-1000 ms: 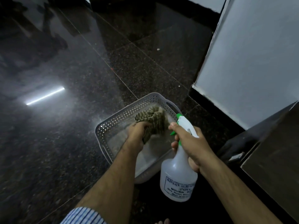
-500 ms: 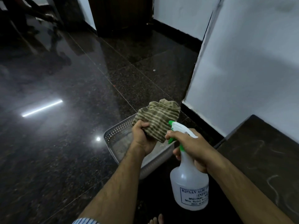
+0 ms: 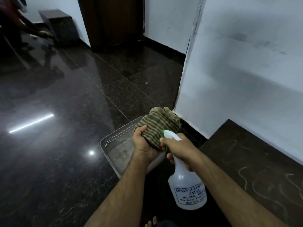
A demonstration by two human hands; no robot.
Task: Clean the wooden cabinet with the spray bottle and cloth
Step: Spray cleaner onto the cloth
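Observation:
My left hand point(image 3: 144, 145) grips a bunched olive-striped cloth point(image 3: 159, 123), held up above a grey perforated basket point(image 3: 117, 136) on the floor. My right hand point(image 3: 178, 149) is wrapped round the neck of a translucent white spray bottle point(image 3: 188, 189) with a green and white trigger head; its nozzle touches the cloth. The dark wooden cabinet top point(image 3: 255, 163) lies at the lower right against the white wall, with pale chalky scribbles on it.
Glossy dark granite floor point(image 3: 57, 145) fills the left and centre. A white wall corner point(image 3: 185, 76) juts out just beyond the basket. A dark wooden door point(image 3: 113, 22) and a small dark box point(image 3: 57, 25) stand at the back. My toes point(image 3: 151, 222) show at the bottom edge.
My left hand lifted the cloth out of the basket and holds it higher. The view tilted up, revealing the cabinet top, the door and the back of the room.

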